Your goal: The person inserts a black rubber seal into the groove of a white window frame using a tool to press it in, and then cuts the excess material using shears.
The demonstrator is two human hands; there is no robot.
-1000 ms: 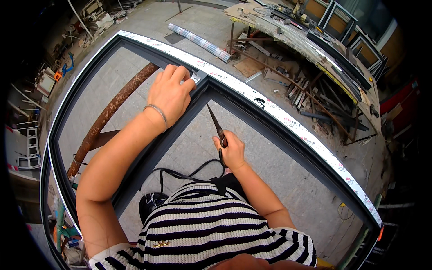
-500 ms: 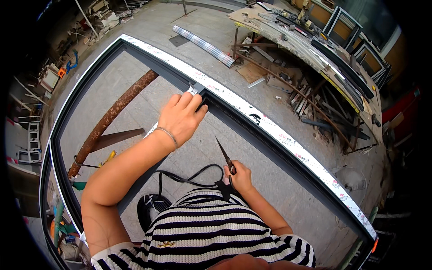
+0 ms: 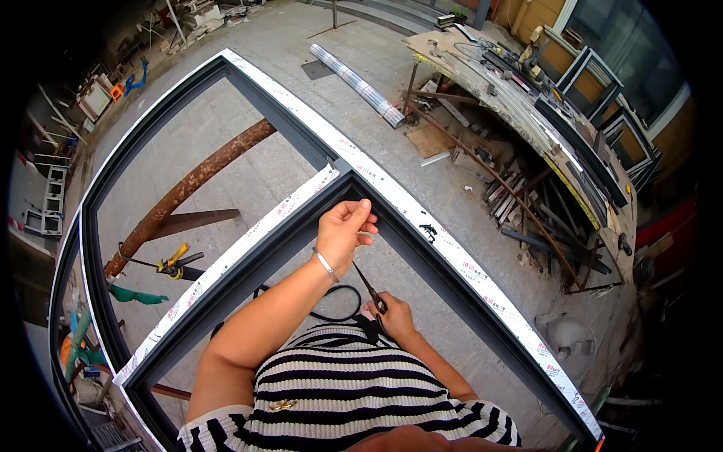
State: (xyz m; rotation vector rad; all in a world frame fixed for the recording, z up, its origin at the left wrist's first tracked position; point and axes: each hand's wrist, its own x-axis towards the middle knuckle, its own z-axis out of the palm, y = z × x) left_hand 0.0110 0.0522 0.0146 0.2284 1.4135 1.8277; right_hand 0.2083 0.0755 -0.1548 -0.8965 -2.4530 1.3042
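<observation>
A large dark grey window frame (image 3: 482, 290) with white printed film along its faces lies around and ahead of me. My left hand (image 3: 345, 230) is at the inner corner where the crossbar (image 3: 248, 260) meets the long outer bar. Its thumb and forefinger are pressed together and the other fingers curl; anything pinched between them is hidden. Lower down, my right hand (image 3: 398, 320) grips dark scissors (image 3: 369, 286), blades pointing up and left. Beside the scissors a black rubber strip (image 3: 358, 301) hangs in a loop near my waist, and part of it bunches by the right hand.
A rusty curved pipe (image 3: 196, 181) passes beneath the frame, with a yellow-handled clamp (image 3: 175, 262) at its left. A wrapped roll (image 3: 358, 84) lies on the floor beyond. At the right stands a cluttered workbench (image 3: 527, 113) with scrap under it.
My left hand has come off the crossbar joint, moved right and down, and turned at the corner. The crossbar's white film now shows. The right hand still holds the scissors.
</observation>
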